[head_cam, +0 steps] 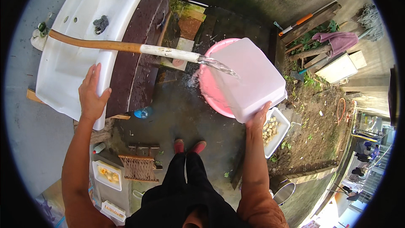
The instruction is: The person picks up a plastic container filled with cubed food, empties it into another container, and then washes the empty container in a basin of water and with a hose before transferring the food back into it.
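My left hand (92,93) rests on the front rim of a white ceramic washbasin (71,53), fingers and thumb apart. My right hand (258,117) grips a white plastic bin (250,72) by its near edge. The bin is tilted, its smooth underside facing up. Below it a pink plastic basin (210,91) stands on the wet floor. Water (218,65) pours onto the bin from a white pipe end (171,53) on a brown hose (91,42) laid across the washbasin. Some water splashes at the pink basin's left side. The bin hides much of that basin.
A white tray (286,123) of pale cubes stands right of my forearm. A woven-seat stool (139,167), a tray of yellowish food (118,182) and a blue-tinted bottle (142,113) are on the left. A scouring pad (100,24) lies in the washbasin. Bare soil (311,136) borders the right.
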`<control>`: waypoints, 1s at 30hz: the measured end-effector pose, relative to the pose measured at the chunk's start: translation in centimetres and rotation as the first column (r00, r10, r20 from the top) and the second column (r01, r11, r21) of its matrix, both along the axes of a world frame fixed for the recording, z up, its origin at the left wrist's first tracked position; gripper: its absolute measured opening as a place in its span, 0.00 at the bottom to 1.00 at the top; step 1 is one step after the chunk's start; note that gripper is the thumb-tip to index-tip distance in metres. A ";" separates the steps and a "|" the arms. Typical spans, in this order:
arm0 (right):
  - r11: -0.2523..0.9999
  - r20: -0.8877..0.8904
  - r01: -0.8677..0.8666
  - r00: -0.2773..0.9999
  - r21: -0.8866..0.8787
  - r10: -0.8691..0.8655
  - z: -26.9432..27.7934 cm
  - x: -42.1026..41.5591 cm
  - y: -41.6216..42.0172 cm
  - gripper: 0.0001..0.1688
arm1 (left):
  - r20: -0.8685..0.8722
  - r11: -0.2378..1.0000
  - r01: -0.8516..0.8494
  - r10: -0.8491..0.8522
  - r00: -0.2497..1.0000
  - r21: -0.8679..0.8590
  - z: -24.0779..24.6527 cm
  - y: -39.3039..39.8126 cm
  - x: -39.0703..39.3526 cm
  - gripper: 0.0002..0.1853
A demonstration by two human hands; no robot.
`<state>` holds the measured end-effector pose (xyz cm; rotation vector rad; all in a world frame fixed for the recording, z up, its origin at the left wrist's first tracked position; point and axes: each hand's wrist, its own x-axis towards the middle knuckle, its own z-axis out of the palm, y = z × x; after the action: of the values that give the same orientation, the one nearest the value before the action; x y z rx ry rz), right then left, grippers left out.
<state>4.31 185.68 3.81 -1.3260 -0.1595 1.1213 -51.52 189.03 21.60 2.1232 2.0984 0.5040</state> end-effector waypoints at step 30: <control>0.656 0.744 -0.358 -0.401 -0.664 0.535 -0.7 -0.1 -2.9 0.15 | 0.078 1.000 0.007 -0.006 0.997 -0.013 0.2 0.6 0.2 0.40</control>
<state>4.18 182.74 3.07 -2.0746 -2.1657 0.3361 -51.27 189.58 21.75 2.0672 2.0466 0.5613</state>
